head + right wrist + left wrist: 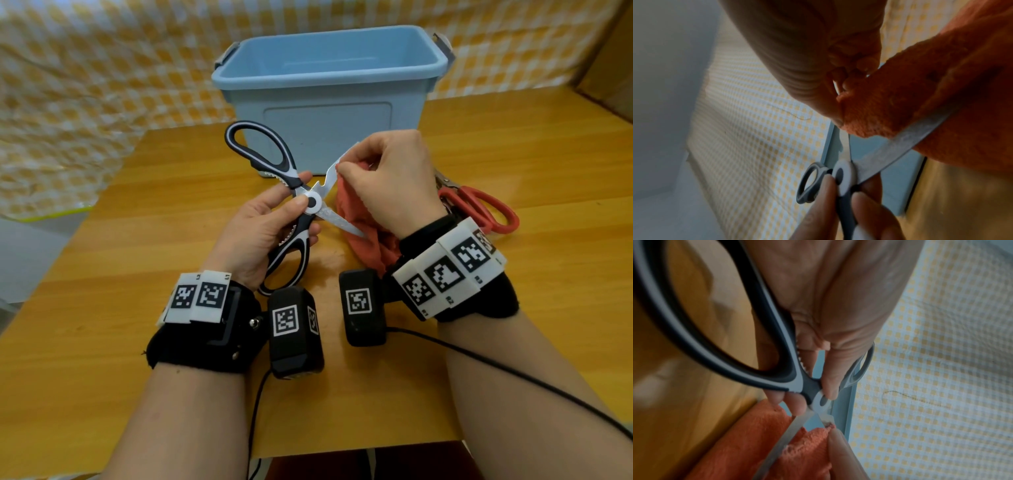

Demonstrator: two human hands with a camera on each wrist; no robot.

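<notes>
No word or brand name can be read, not on the scissors [310, 202] and not on the blue box [329, 133]. The only signs are black and white square codes. Two sit on the white block [197, 297] on the left wrist, three show well on the white blocks [445, 274] on the right wrist, and each black camera box [294, 329] [361, 303] has some too. Tiny marks beside the right wrist squares are too small to read
</notes>
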